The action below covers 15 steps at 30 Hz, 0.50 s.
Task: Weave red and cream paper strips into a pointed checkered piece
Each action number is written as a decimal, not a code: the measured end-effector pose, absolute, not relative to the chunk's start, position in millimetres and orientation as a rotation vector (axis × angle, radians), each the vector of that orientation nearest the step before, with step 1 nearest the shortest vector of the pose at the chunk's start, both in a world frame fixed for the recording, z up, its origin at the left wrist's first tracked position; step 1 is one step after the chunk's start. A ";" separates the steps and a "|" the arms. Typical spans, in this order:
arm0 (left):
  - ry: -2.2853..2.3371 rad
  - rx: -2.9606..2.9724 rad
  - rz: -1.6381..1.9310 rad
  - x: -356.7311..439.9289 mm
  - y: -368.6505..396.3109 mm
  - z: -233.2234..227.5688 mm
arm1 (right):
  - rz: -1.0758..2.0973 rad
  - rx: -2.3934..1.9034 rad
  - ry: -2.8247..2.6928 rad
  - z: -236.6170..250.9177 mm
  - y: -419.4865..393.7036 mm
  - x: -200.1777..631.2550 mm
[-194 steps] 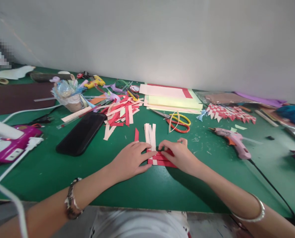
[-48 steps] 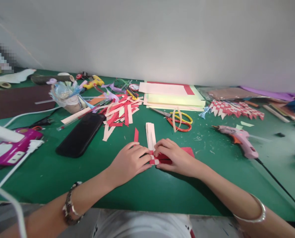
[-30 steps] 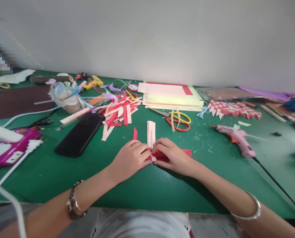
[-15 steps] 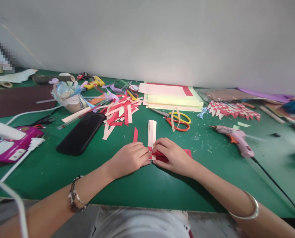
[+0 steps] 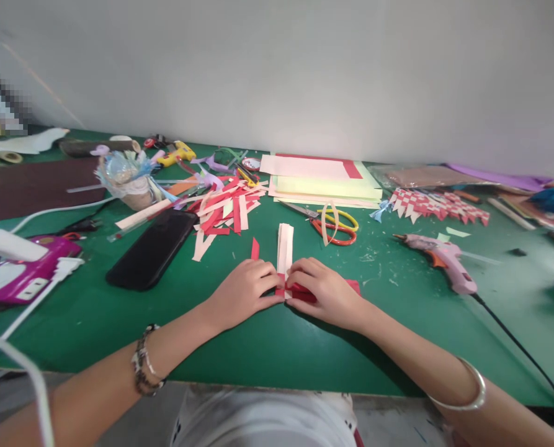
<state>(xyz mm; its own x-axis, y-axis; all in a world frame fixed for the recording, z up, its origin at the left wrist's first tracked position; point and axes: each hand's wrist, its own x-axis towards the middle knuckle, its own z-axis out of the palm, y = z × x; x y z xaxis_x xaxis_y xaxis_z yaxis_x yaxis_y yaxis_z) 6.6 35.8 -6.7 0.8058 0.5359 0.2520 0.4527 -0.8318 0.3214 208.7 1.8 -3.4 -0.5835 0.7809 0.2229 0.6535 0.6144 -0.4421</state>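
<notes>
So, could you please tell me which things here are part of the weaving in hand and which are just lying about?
In hand: left hand, right hand, red strips, pale strips.

Lying about: phone, scissors, glue gun, strip pile, paper stack, cup.

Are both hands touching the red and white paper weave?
Touching. The head view shows left hand and right hand fingers pressed onto the paper weave from either side.

A black phone [image 5: 152, 249] lies left of the scissors [image 5: 333, 225]; a pink glue gun [image 5: 439, 259] lies right of them, stacked paper sheets [image 5: 321, 180] behind them, loose strips [image 5: 223, 211] between phone and scissors.
</notes>
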 end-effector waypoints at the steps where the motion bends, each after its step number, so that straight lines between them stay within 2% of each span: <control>1: 0.752 2.780 0.496 6.6 35.6 -6.7 | 0.444 -1.144 -2.451 -3.2 1.8 208.8; 6: 0.675 2.934 0.570 7.1 36.1 -9.1 | 0.422 -1.152 -2.463 -3.3 1.0 208.3; 15: 0.629 2.921 0.574 4.9 35.6 -6.8 | 0.037 -1.103 -2.633 -4.9 -0.5 205.3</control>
<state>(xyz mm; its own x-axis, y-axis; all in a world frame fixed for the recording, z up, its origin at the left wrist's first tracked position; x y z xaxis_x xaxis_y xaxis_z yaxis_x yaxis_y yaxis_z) 4.9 35.6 -6.8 0.8438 0.4145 0.3407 0.3772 -0.9099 0.1728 205.3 -0.5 -4.9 -0.6669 0.7018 0.2505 0.6944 0.7072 -0.1327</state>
